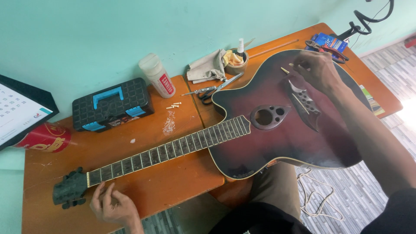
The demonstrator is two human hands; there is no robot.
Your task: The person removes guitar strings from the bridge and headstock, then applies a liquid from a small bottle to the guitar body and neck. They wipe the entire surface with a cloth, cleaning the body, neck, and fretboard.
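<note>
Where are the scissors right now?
In the head view, the scissors lie on the wooden table above the guitar body, just below the crumpled cloth.

Mint wall (86, 34), wooden tables (173, 173) (tiled floor (346, 190))

black toolbox with blue handle (112, 104) | white bottle (157, 75) | scissors (218, 89) | grey cloth (209, 67) | red can (43, 138) | pliers (324, 47)

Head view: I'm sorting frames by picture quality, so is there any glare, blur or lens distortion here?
In the head view, hard glare washes out the floor at the right edge; the table edges bow, a wide-angle effect; the guitar body shows only soft sheen; the right hand is slightly soft, the left hand fairly sharp; shadows are faint, the light even.
</note>
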